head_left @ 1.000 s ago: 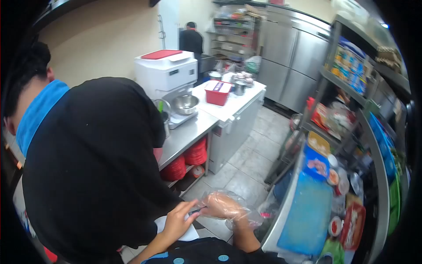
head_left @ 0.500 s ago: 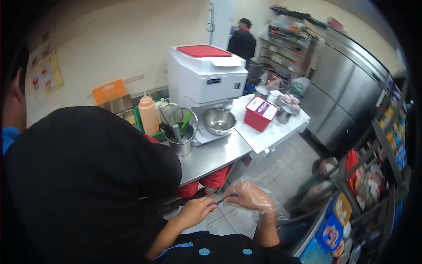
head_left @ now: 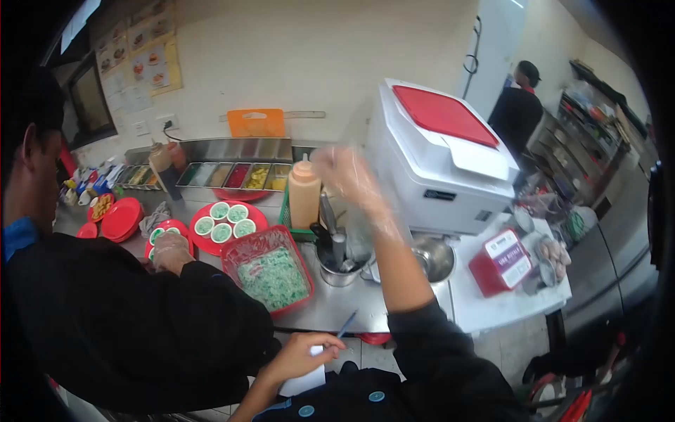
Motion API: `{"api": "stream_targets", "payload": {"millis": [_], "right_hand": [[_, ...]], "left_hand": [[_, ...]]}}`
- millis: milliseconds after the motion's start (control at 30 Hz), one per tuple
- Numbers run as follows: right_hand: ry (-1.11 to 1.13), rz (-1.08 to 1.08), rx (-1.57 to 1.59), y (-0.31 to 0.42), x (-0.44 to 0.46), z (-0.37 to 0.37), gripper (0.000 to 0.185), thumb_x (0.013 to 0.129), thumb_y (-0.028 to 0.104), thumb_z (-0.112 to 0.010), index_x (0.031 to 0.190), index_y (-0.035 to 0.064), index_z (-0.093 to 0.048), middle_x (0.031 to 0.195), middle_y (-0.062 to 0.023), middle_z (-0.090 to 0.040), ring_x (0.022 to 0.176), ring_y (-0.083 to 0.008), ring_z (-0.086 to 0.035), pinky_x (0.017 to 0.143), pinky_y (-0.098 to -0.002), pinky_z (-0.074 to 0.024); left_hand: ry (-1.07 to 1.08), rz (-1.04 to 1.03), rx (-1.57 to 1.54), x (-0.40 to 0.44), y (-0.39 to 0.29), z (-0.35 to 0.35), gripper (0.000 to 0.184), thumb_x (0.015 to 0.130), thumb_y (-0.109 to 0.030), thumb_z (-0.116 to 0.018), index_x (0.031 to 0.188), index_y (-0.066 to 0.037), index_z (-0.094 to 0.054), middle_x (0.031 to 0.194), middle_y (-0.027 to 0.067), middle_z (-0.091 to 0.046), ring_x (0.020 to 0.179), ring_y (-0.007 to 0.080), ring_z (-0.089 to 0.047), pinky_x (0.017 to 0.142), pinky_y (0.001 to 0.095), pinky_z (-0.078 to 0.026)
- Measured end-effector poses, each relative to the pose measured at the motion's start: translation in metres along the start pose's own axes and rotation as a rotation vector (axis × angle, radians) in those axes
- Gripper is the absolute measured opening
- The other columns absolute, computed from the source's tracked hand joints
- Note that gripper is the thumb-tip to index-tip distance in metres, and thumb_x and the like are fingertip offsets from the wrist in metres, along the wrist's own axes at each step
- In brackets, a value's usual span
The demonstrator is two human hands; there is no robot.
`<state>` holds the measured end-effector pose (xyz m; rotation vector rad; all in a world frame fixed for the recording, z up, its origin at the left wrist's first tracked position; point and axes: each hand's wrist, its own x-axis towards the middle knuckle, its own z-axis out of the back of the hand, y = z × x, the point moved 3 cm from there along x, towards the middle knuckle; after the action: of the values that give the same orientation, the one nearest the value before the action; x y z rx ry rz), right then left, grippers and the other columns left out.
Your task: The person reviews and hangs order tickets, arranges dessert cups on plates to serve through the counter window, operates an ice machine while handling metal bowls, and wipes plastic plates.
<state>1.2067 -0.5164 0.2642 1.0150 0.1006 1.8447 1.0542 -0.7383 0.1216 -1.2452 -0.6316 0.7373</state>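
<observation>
Above steel counter (head_left: 358, 304), right hand (head_left: 344, 174) is raised, grip unclear; left hand (head_left: 304, 357) pinches pen (head_left: 346, 323).

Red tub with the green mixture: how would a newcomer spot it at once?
Find the big red-topped white machine, then the steel counter beside it. There, the tub sits between the utensil pot and the round red plate of small cups. Unlike that plate, it is deep, rectangular and filled with loose mixture.
</observation>
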Motion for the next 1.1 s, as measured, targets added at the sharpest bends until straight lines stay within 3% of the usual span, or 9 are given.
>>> {"api": "stream_targets", "payload": {"millis": [100, 167, 233, 367, 467, 867, 967, 1033, 1100], "right_hand": [[-0.122, 0.008, -0.372, -0.065, 0.126, -0.057, 0.026, 0.078, 0.023, -0.053, 0.076, 0.0011, -0.066, 0.077, -0.0205, -0.064, 0.070, -0.0317, -0.063, 0.064, -0.0416, -0.0482], [0.321, -0.043, -0.599, -0.128, 0.172, -0.115, 0.022, 0.078, 0.022, -0.056, 0.084, 0.0047, -0.067, 0.090, -0.0189, -0.064, 0.082, -0.0313, -0.063, 0.069, -0.0419, -0.0490], [0.910, 0.073, -0.732, -0.203, 0.179, -0.178, 0.022, 0.077, 0.021, -0.059, 0.092, 0.0083, -0.068, 0.103, -0.0173, -0.064, 0.093, -0.0309, -0.062, 0.073, -0.0422, -0.0498], [1.269, -0.096, -0.841, -0.200, 0.134, -0.155, 0.036, 0.071, 0.034, -0.071, 0.099, 0.0126, -0.069, 0.109, -0.0118, -0.064, 0.100, -0.0302, -0.061, 0.082, -0.0415, -0.0485], [1.214, -0.378, -0.612, -0.212, 0.121, -0.158, 0.044, 0.069, 0.037, -0.073, 0.105, 0.0116, -0.067, 0.116, -0.0117, -0.061, 0.105, -0.0299, -0.058, 0.085, -0.0415, -0.0476], [1.080, -0.173, -0.657, -0.292, 0.107, -0.238, 0.029, 0.074, 0.023, -0.065, 0.097, 0.0045, -0.068, 0.104, -0.0166, -0.064, 0.095, -0.0289, -0.063, 0.077, -0.0396, -0.0485], [0.991, -0.182, -0.642, -0.283, 0.109, -0.231, 0.030, 0.073, 0.024, -0.066, 0.095, 0.0042, -0.068, 0.102, -0.0164, -0.065, 0.093, -0.0290, -0.063, 0.076, -0.0390, -0.0488], [0.952, -0.183, -0.638, -0.256, 0.113, -0.207, 0.030, 0.073, 0.025, -0.066, 0.094, 0.0042, -0.068, 0.101, -0.0164, -0.065, 0.093, -0.0291, -0.064, 0.076, -0.0388, -0.0489], [0.965, -0.133, -0.708, -0.166, 0.109, -0.150, 0.035, 0.070, 0.028, -0.069, 0.096, 0.0049, -0.068, 0.104, -0.0152, -0.065, 0.095, -0.0280, -0.063, 0.078, -0.0387, -0.0491]], "left_hand": [[-0.118, -0.072, -0.122, 0.001, -0.027, 0.010, 0.033, 0.074, -0.006, -0.072, 0.106, -0.007, -0.065, 0.091, 0.0036, -0.068, 0.071, 0.0079, -0.057, 0.067, 0.0221, -0.046], [-0.180, -0.019, 0.061, -0.003, -0.046, 0.026, 0.042, 0.075, -0.007, -0.071, 0.116, -0.010, -0.060, 0.096, 0.0047, -0.067, 0.085, 0.0107, -0.063, 0.071, 0.0236, -0.049], [-0.303, -0.297, 0.130, 0.004, -0.040, 0.028, 0.045, 0.073, -0.005, -0.071, 0.116, -0.011, -0.061, 0.093, 0.0034, -0.066, 0.071, 0.0098, -0.058, 0.055, 0.0215, -0.043], [-0.418, -0.231, 0.058, 0.008, -0.014, 0.040, 0.042, 0.077, 0.001, -0.065, 0.117, -0.008, -0.059, 0.102, 0.0076, -0.063, 0.082, 0.0156, -0.058, 0.061, 0.0236, -0.044], [-0.527, -0.251, 0.037, 0.011, -0.013, 0.050, 0.042, 0.080, 0.004, -0.060, 0.120, -0.008, -0.057, 0.103, 0.0115, -0.061, 0.089, 0.0214, -0.060, 0.069, 0.0263, -0.046], [-0.690, -0.176, 0.201, 0.021, -0.001, 0.078, 0.040, 0.074, 0.004, -0.065, 0.113, -0.006, -0.061, 0.092, 0.0066, -0.064, 0.067, 0.0128, -0.057, 0.054, 0.0235, -0.043], [-0.719, -0.165, 0.244, 0.018, -0.009, 0.078, 0.041, 0.072, 0.000, -0.070, 0.112, -0.007, -0.062, 0.086, 0.0043, -0.066, 0.059, 0.0076, -0.053, 0.049, 0.0203, -0.040], [-0.780, -0.209, 0.151, 0.010, -0.018, 0.075, 0.035, 0.075, 0.005, -0.063, 0.110, -0.002, -0.062, 0.091, 0.0121, -0.064, 0.070, 0.0216, -0.060, 0.061, 0.0296, -0.048], [-0.771, -0.183, 0.215, 0.007, -0.012, 0.077, 0.038, 0.074, 0.002, -0.066, 0.111, -0.004, -0.062, 0.089, 0.0081, -0.065, 0.064, 0.0147, -0.056, 0.055, 0.0249, -0.044]]}}
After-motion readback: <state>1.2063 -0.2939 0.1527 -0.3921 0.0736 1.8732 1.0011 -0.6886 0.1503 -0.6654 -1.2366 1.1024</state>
